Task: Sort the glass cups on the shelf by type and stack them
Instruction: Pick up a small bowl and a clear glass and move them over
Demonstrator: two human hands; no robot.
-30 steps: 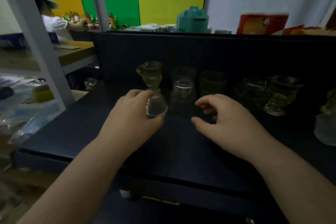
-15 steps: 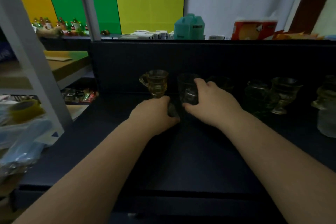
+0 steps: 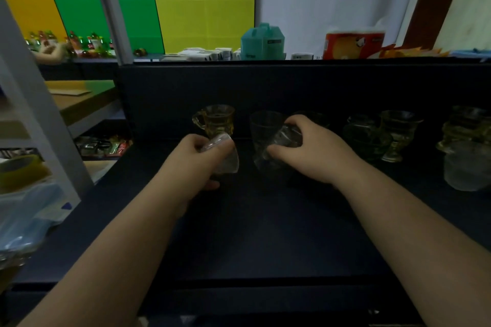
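2 clear cups are in hand at once, and that looks deliberate: same type, so they can go together. The left hand (image 3: 198,160) is curled round a small clear cup (image 3: 225,158), thumb and fingers pressed on its sides, with the cup tipped so its mouth faces 4 o'clock, toward the other hand. I judge it is turned that way to be nested. The right hand (image 3: 309,151) is closed over a second clear cup (image 3: 285,138), tilted, which sits at or in the mouth of a taller clear glass (image 3: 263,127) standing on the dark shelf (image 3: 265,233); whether it is already seated inside I cannot tell, the glass is too dim.

Behind the left hand, at 12 o'clock, an amber handled cup (image 3: 215,121) stands upright and apart, presumably left alone as a different type. Off at 3 o'clock from the right hand are a dark green glass (image 3: 366,141) and, beside it, a footed amber goblet (image 3: 398,133); further right stands a frosted tumbler (image 3: 467,167) with more amber glassware behind it.

The sorting seems early on. Thin glass on glass could chip, so the stacking wants a gentle, straight drop.
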